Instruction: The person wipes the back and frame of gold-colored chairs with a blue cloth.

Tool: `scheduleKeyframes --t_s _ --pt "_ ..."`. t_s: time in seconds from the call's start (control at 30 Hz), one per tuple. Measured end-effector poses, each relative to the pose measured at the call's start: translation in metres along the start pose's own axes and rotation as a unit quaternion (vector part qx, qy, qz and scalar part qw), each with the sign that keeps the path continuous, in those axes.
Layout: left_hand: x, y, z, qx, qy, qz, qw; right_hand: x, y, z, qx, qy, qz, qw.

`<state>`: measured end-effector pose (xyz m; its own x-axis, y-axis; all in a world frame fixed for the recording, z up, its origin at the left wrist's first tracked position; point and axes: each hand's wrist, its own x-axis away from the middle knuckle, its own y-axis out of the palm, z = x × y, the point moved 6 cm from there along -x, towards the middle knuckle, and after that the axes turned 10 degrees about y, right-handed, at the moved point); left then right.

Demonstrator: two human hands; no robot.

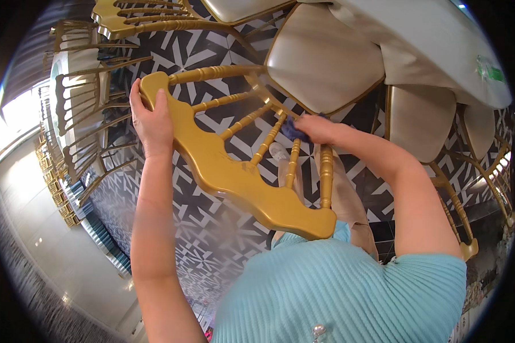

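Note:
Directly before me stands a gold chair with a scalloped top rail (pixel 223 171) and several turned spindles (pixel 244 122). Scuff marks show on the rail near its middle. My left hand (pixel 152 122) grips the rail's far left end, thumb on top. In my right hand (pixel 315 128) is a bunched dark purple cloth (pixel 292 130), pressed against the lower part of the backrest near the foot of the spindles. The chair's pale padded seat (pixel 326 60) lies beyond the backrest, close to a table with a light cloth.
The cloth-covered table (pixel 429 47) fills the upper right, with a green-labelled item (pixel 491 70) on it. Another gold chair (pixel 154 23) is at the upper left, and a pale-seated chair (pixel 422 120) at the right. More chairs (pixel 86 111) surround a table at left. The floor (pixel 201 231) has black-and-white patterned tiles.

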<state>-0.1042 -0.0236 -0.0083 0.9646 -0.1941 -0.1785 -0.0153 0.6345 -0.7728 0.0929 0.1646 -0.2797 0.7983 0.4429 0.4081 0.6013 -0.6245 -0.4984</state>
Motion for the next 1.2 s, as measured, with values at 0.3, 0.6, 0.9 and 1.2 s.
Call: scheduleKeyframes --t_s 0.3,0.6,0.9,1.2 --pt "-0.004 0.000 -0.005 -0.030 0.009 0.004 1.000 0.082 -0.053 -0.155 -0.127 -0.232 0.001 0.964" --pt "-0.005 0.001 -0.004 -0.022 0.012 0.001 1.000 0.039 -0.019 -0.079 -0.133 -0.157 0.026 0.978" --pt "-0.004 0.001 0.000 -0.024 0.000 -0.005 1.000 -0.012 0.028 0.020 0.006 0.041 0.088 0.995" --pt "-0.002 -0.001 -0.006 -0.027 0.014 0.000 1.000 0.020 -0.045 0.064 -0.143 0.261 0.135 0.945"
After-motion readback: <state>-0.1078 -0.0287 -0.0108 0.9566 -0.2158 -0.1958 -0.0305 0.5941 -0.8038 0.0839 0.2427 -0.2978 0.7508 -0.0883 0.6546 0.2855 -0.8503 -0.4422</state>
